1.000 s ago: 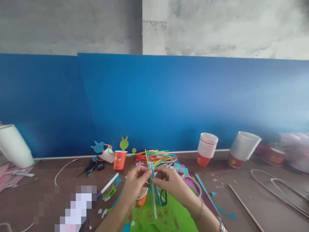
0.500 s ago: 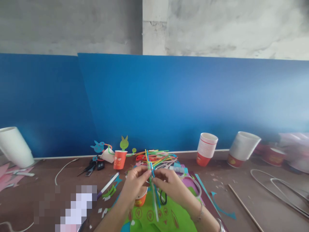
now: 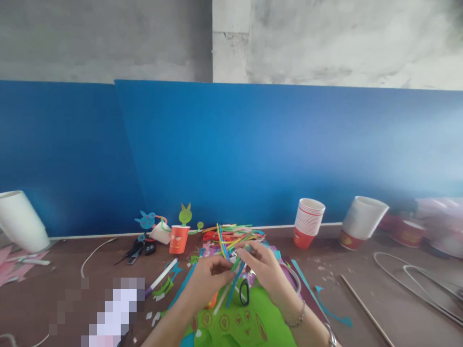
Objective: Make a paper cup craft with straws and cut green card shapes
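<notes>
Both hands meet over the green paper, closed around a small bunch of drinking straws. My left hand pinches the straws from the left, thumb and fingers together. My right hand grips their upper part, its fingers curled over. A blue straw and a pale straw slant down from between the hands, with some green beside the fingertips. Just below them shows a black scissor handle. An orange paper cup is mostly hidden behind my left hand.
Behind the hands lies a pile of coloured straws. A decorated orange cup stands to its left, near a white marker. Stacked paper cups are at the back right. A thin stick and cables lie on the right.
The straws have turned from nearly upright to slanting down to the left. My right hand has risen slightly over their upper part, and more of the scissor handle shows.
</notes>
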The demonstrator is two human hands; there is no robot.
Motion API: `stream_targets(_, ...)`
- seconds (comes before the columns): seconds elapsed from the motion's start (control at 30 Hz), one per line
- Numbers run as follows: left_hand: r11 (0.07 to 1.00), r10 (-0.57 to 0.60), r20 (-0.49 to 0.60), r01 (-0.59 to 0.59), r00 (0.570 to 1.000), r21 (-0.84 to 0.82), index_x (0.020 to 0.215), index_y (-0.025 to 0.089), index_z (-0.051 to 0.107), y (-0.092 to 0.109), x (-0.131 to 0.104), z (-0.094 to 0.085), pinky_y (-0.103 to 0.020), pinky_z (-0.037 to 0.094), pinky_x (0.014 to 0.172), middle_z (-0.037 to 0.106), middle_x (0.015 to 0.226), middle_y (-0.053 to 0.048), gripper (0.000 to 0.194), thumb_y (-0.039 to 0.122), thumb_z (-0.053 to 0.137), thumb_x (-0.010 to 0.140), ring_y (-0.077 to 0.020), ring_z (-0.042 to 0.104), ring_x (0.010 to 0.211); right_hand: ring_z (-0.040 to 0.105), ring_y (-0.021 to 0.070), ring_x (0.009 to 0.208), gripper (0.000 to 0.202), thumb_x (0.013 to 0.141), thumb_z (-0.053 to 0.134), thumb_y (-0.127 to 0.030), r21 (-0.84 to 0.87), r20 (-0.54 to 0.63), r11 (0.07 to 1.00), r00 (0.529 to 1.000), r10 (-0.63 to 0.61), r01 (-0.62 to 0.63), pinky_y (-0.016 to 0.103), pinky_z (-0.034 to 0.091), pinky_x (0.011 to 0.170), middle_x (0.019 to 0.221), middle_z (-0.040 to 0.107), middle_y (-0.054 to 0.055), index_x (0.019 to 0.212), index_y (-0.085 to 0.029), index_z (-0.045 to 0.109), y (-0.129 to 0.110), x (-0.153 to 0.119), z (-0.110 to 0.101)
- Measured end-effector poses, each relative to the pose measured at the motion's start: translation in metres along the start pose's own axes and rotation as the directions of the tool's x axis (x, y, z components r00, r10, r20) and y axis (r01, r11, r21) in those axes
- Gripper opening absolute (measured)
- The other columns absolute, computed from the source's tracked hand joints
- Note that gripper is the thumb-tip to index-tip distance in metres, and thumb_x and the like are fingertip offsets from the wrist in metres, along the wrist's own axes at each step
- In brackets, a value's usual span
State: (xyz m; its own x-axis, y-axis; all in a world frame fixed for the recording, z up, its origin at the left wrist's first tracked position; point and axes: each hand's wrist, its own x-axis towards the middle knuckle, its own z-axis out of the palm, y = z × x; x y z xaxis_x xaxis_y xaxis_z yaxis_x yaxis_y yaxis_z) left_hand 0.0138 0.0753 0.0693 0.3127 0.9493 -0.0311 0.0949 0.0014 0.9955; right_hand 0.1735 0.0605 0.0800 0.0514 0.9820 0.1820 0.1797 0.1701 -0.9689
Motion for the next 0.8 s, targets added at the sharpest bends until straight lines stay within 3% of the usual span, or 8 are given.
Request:
stream_targets(0.23, 0.970, 0.142, 0.060, -0.151, 0.988, 0.191, 0.079, 0.017, 0.074, 0.012, -0.009, -0.007, -0.028, 0.046, 0.071, 0.073, 0.081, -0.006, 0.014, 0.022, 0.064, 0.071, -0.0208, 0.064, 0.078, 0.039, 0.0086, 0.046, 0.031, 0.079, 0.061, -0.046, -0.114, 0.136, 0.993, 0.991, -0.003, 0.019, 0.021, 0.029, 0.043, 0.053, 0.048, -0.004, 0.072, -0.016, 0.064, -0.005, 0.002, -0.012)
stream_targets(0.4, 0.940, 0.210, 0.155, -0.243, 0.965, 0.239, 0.070, 0.017, 0.071, 0.023, -0.015, -0.016, -0.026, 0.044, 0.070, 0.070, 0.072, -0.004, 0.005, 0.019, 0.066, 0.071, -0.0170, 0.062, 0.072, 0.039, 0.0070, 0.045, 0.025, 0.075, 0.065, -0.038, -0.155, 0.379, 0.987, 0.920, 0.102, -0.046, 0.019, 0.031, 0.044, 0.052, 0.049, -0.005, 0.080, -0.014, 0.071, -0.012, 0.000, -0.020)
stream_targets(0.47, 0.959, 0.207, 0.118, -0.225, 0.971, 0.173, 0.070, 0.017, 0.067, 0.025, -0.017, -0.015, -0.024, 0.044, 0.066, 0.067, 0.071, -0.002, 0.003, 0.018, 0.069, 0.069, -0.0154, 0.060, 0.071, 0.038, 0.0064, 0.045, 0.019, 0.073, 0.067, -0.031, -0.163, 0.453, 0.985, 0.883, 0.124, -0.055, 0.019, 0.030, 0.044, 0.050, 0.047, -0.006, 0.080, -0.014, 0.073, -0.012, -0.003, -0.019)
stream_targets(0.63, 0.986, 0.139, 0.035, -0.135, 0.990, -0.095, 0.077, 0.019, 0.057, 0.019, -0.014, -0.005, -0.020, 0.038, 0.053, 0.056, 0.064, 0.005, 0.029, 0.018, 0.079, 0.059, -0.0099, 0.052, 0.057, 0.031, 0.0056, 0.044, 0.006, 0.069, 0.066, -0.019, -0.190, 0.533, 0.981, 0.835, 0.138, -0.041, 0.019, 0.023, 0.042, 0.047, 0.041, -0.008, 0.066, -0.016, 0.071, -0.007, -0.011, -0.010)
stream_targets(0.7, 0.966, 0.159, -0.008, -0.157, 0.987, -0.205, 0.090, 0.020, 0.055, 0.013, -0.009, -0.002, -0.021, 0.041, 0.057, 0.057, 0.068, 0.005, 0.041, 0.021, 0.081, 0.058, -0.0109, 0.054, 0.061, 0.032, 0.0059, 0.044, 0.007, 0.069, 0.066, -0.020, -0.169, 0.526, 0.985, 0.841, 0.129, -0.046, 0.020, 0.025, 0.042, 0.048, 0.042, -0.008, 0.069, -0.017, 0.072, -0.005, -0.011, -0.008)
stream_targets(0.8, 0.936, 0.123, -0.090, -0.146, 0.988, -0.320, 0.104, 0.020, 0.051, 0.006, -0.003, -0.002, -0.024, 0.043, 0.061, 0.060, 0.076, 0.003, 0.061, 0.030, 0.085, 0.054, -0.0121, 0.056, 0.064, 0.035, 0.0067, 0.044, 0.018, 0.072, 0.068, -0.033, -0.085, 0.412, 0.993, 0.905, 0.109, -0.081, 0.020, 0.028, 0.042, 0.049, 0.045, -0.006, 0.076, -0.016, 0.073, -0.004, -0.007, -0.007)
